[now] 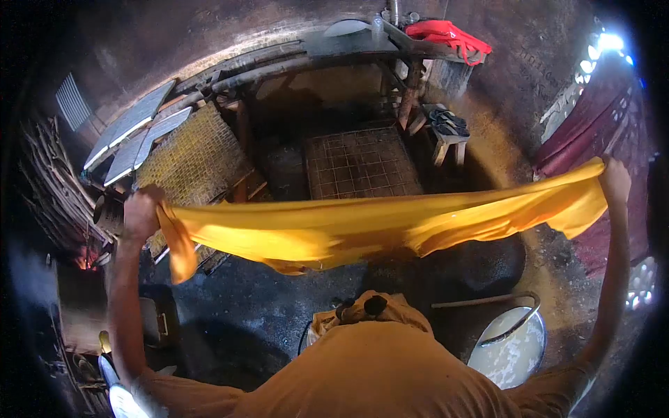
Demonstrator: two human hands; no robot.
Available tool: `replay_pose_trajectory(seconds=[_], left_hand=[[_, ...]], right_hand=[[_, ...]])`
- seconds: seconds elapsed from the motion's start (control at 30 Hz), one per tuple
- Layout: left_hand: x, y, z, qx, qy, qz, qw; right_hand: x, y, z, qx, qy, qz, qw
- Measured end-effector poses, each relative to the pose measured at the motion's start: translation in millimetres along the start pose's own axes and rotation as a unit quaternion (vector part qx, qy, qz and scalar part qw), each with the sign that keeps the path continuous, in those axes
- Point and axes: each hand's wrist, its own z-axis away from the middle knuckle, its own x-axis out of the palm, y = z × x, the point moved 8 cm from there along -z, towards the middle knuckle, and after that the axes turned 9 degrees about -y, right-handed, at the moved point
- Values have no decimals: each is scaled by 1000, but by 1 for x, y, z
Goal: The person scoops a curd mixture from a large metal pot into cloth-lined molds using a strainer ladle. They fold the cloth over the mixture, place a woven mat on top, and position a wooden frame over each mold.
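Observation:
A long yellow cloth [362,223] stretches across the view in front of my chest, held up by its two ends and sagging a little in the middle. At the left, my left hand [142,211] is closed around one end, and a short flap hangs down beside it. My right hand [614,182] grips the other end at the far right, where loose folds drop below the fingers. Both arms are spread wide. The cloth hides part of the floor behind it.
Beyond the cloth lies a wire grid [362,164]. Woven mesh [195,150] leans at the left, near stacked sticks [52,188] and glowing embers [86,260]. A red bag [446,33] lies on the back table. Low right stands a round basin [512,345] of whitish liquid.

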Motion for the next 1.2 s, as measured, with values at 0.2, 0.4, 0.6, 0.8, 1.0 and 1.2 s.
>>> replay_pose_trajectory(seconds=[0.2,0.4,0.6,0.8,1.0,1.2], left_hand=[[30,-42,50,-389,-146,117,902],[75,-11,63,-252,120,674,684],[38,10,38,-65,241,827,503],[-75,42,-62,-6,202,853,482],[-176,88,-169,-164,144,29,976],[-118,48,-262,-128,86,685,712]], right_hand=[[98,65,-21,95,-95,-132,982],[87,-35,-3,77,-170,-856,482],[30,-45,-51,-73,-66,-875,474],[-7,-50,-140,-113,13,-866,488],[-6,-87,-221,-109,-17,-901,420],[65,-118,-308,-103,-81,-894,429]])
